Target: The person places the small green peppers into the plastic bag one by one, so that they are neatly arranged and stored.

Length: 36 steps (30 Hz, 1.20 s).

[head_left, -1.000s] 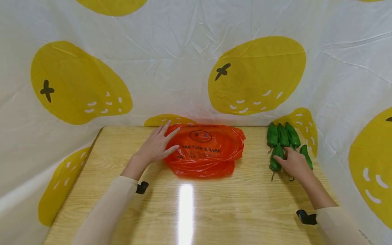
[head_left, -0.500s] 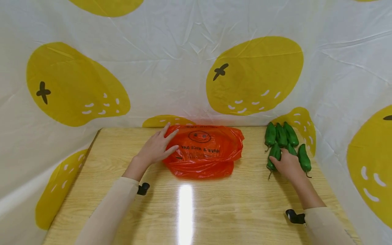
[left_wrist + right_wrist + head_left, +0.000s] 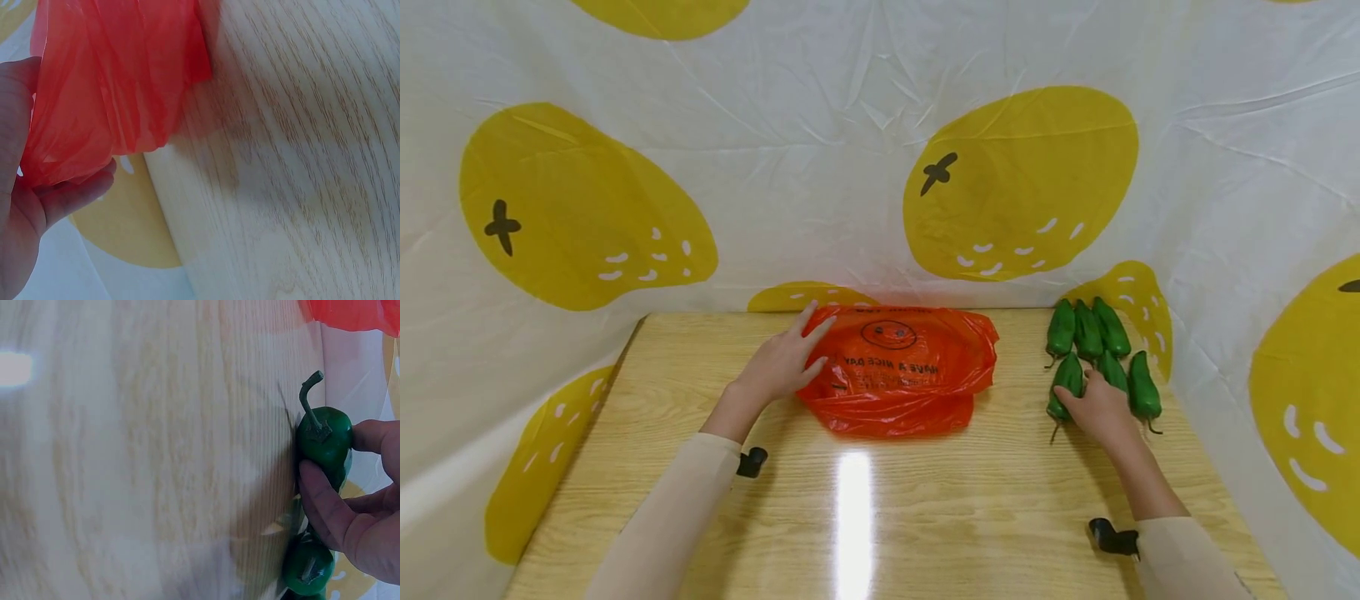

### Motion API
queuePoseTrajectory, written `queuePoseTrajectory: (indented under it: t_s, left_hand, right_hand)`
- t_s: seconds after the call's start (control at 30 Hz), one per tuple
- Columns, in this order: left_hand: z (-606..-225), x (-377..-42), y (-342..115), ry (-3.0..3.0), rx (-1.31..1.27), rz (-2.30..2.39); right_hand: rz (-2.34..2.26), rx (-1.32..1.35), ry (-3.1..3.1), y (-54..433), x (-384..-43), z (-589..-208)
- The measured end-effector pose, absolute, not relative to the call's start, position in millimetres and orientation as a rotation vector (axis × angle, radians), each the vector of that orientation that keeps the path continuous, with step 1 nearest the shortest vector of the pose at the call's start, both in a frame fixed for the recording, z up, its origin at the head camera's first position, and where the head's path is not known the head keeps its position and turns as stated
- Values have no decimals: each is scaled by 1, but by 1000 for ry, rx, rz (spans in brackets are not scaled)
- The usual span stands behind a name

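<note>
- Tabletop (image 3: 970,500): far edge meets the curtain (image 3: 820,200); a wide stretch of wood runs from the bag to the near edge, another from the left edge to the left hand.
- Bag (image 3: 895,375): red, flattened, at the middle of the far edge, long axis along that edge; a strip of wood separates it from the peppers.
- Held pepper (image 3: 1070,373): green, near the far right corner; long axis runs far to near, stem toward the near edge, slightly left.
- Middle pepper (image 3: 1113,371), right pepper (image 3: 1144,385): beside it, the latter nearest the right edge.
- Far peppers (image 3: 1087,333): three, side by side at the far edge.
- Left hand (image 3: 778,362): unclenched, fingers spread against the bag's left end.
- Right hand (image 3: 1103,410): pinches the held pepper between thumb and fingers.
</note>
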State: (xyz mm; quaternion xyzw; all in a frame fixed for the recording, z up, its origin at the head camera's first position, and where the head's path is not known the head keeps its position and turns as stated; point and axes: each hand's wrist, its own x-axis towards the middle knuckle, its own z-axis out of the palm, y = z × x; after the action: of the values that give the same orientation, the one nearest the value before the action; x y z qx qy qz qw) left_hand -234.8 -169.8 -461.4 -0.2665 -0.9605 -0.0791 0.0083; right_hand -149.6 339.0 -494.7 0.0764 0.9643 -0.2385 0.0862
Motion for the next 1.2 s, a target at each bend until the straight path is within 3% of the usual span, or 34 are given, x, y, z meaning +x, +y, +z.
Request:
queuePoseTrajectory:
  t_s: [0.8,1.2]
  left_hand:
    - [-464,-236,-171,-2935,-854,-230]
    - [-463,-238,-174,-2941,-870,-289]
  right_hand:
    - [-977,340,2727,340,-133,-494]
    - [-1271,203,2704,338,-133,-487]
